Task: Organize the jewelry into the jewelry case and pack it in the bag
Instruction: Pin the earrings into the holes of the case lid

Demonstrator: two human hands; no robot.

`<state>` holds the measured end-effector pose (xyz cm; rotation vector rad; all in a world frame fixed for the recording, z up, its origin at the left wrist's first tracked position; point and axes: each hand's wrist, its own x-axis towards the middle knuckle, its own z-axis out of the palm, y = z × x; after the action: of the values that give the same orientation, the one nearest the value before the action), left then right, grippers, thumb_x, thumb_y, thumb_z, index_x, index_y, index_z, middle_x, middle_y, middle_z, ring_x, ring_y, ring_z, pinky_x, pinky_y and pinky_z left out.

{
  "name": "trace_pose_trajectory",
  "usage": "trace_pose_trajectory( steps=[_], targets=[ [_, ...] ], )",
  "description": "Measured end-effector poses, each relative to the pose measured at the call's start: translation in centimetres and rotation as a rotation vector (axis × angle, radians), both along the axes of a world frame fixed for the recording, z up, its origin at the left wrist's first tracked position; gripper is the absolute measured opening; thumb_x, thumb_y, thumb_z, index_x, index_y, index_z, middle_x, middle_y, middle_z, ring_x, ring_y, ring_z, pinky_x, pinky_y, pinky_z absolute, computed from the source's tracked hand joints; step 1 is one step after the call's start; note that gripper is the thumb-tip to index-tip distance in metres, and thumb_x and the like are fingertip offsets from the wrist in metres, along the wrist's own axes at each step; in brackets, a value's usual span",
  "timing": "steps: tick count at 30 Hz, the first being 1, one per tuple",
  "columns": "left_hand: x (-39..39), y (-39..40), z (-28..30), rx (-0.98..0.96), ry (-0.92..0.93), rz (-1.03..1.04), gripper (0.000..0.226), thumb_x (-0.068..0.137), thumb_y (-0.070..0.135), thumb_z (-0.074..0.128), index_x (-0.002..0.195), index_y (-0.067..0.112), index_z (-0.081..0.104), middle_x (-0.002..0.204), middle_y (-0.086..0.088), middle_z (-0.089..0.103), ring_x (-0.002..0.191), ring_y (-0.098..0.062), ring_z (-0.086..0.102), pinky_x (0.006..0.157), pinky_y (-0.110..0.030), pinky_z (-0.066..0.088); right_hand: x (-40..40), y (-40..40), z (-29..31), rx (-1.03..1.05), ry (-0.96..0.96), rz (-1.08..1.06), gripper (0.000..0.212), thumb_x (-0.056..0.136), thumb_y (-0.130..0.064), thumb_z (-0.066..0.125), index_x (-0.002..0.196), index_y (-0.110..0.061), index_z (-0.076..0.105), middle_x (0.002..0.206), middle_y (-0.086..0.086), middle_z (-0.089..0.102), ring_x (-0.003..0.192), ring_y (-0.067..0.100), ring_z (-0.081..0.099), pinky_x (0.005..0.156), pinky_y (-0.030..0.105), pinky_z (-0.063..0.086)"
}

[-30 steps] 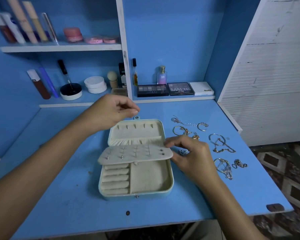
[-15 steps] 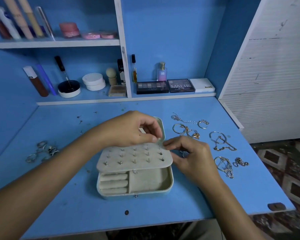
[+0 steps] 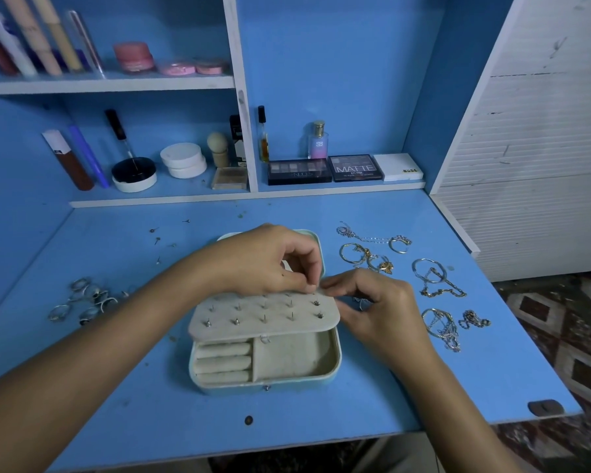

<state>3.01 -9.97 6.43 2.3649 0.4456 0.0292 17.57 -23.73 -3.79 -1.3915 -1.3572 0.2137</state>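
Observation:
The light blue jewelry case (image 3: 263, 384) lies open in the middle of the table, beige inside, with ring rolls at its left. Its earring panel (image 3: 263, 319) is raised over the tray, and several studs stick out of it. My left hand (image 3: 263, 261) reaches over the lid. Thumb and forefinger pinch something small at the panel's far right corner, probably an earring stud. My right hand (image 3: 382, 308) pinches the panel's right edge. Rings (image 3: 82, 298) lie in a pile at the left. Chains and bangles (image 3: 437, 278) are spread out at the right.
A few loose studs (image 3: 157, 238) lie on the blue table behind the case at the left. Cosmetics, palettes (image 3: 321, 170) and bottles fill the shelves at the back. A white slatted panel (image 3: 543, 148) stands at the right. The table's front edge is close to me.
My left hand has come down from above the lid to the panel's far right corner. The panel now covers more of the lid. My right hand stays at the panel's right edge.

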Motion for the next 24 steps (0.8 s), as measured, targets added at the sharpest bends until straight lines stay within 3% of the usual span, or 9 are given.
trace_pose_trajectory(
  steps=[5,12,24],
  targets=[
    [-0.01,0.54,0.31,0.005,0.008,0.015,0.012,0.086,0.013,0.073,0.084,0.024,0.069,0.086,0.013,0.070,0.081,-0.005,0.066,0.072,-0.017,0.050,-0.01,0.08,-0.18,0.015,-0.010,-0.014,0.011,0.076,-0.014,0.082,0.080,-0.006,0.075,0.090,-0.005,0.076,0.088,-0.001,0.071,0.081,0.014,0.054],
    [-0.12,0.27,0.32,0.026,0.024,-0.006,0.008,0.086,0.011,0.073,0.086,0.018,0.070,0.085,0.015,0.068,0.070,0.004,0.060,0.063,-0.006,0.039,0.06,0.07,-0.21,0.010,-0.005,-0.008,0.011,0.076,-0.013,0.083,0.080,-0.007,0.075,0.091,-0.006,0.076,0.087,-0.001,0.071,0.081,0.014,0.054],
    [-0.01,0.48,0.18,0.022,0.019,-0.006,0.010,0.086,0.012,0.073,0.085,0.021,0.069,0.085,0.015,0.070,0.079,-0.001,0.064,0.067,-0.007,0.040,0.05,0.11,-0.22,0.015,-0.023,-0.016,0.011,0.076,-0.015,0.082,0.079,-0.007,0.075,0.090,-0.007,0.076,0.087,-0.001,0.071,0.080,0.017,0.055]
  ],
)
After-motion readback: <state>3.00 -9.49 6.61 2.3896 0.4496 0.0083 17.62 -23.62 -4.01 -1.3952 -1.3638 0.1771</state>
